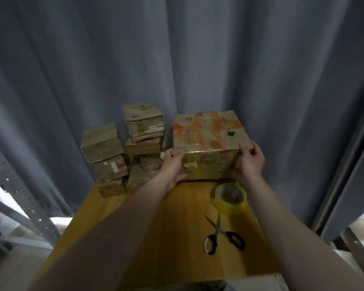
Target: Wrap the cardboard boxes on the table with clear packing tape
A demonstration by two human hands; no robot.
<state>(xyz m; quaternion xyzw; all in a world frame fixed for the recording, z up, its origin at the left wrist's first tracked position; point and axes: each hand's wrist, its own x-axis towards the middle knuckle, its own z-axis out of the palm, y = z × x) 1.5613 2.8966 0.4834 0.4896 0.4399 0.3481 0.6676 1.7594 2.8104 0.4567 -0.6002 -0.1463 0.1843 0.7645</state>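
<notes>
A large cardboard box (208, 139) with orange marks and glossy tape on top stands at the far end of the wooden table (177, 238). My left hand (172, 166) grips its near left corner, thumb on the top edge. My right hand (251, 160) grips its near right corner the same way. A roll of clear yellowish packing tape (230, 198) lies flat on the table just in front of the box, below my right hand. Several smaller cardboard boxes (143, 122) are stacked to the left of the big box.
Black-handled scissors (221, 236) lie partly spread on the table, nearer to me than the tape. A grey curtain (177, 59) hangs right behind the table. A metal shelf frame (15, 196) stands at the left, and the table's edges drop off on both sides.
</notes>
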